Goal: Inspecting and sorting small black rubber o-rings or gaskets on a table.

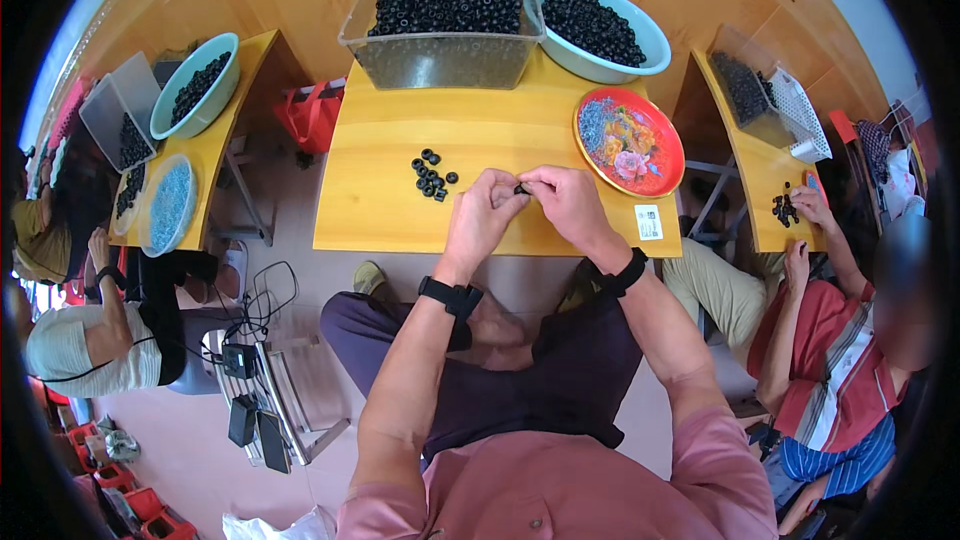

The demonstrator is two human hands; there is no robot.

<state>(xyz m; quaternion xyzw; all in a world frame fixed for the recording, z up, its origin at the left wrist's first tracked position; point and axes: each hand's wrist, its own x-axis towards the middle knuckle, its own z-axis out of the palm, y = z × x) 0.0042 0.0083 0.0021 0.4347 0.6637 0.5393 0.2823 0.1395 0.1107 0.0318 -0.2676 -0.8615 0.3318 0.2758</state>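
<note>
While the left hand and right hand pinch a small black ring-shaped part between them above the yellow wooden table, loose black rings lie just left; a red floral tray sits right; a clear bin stands beyond.

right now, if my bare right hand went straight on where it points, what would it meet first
Likely the small black piece beside it, then your bare left hand; depth is unclear.
</note>
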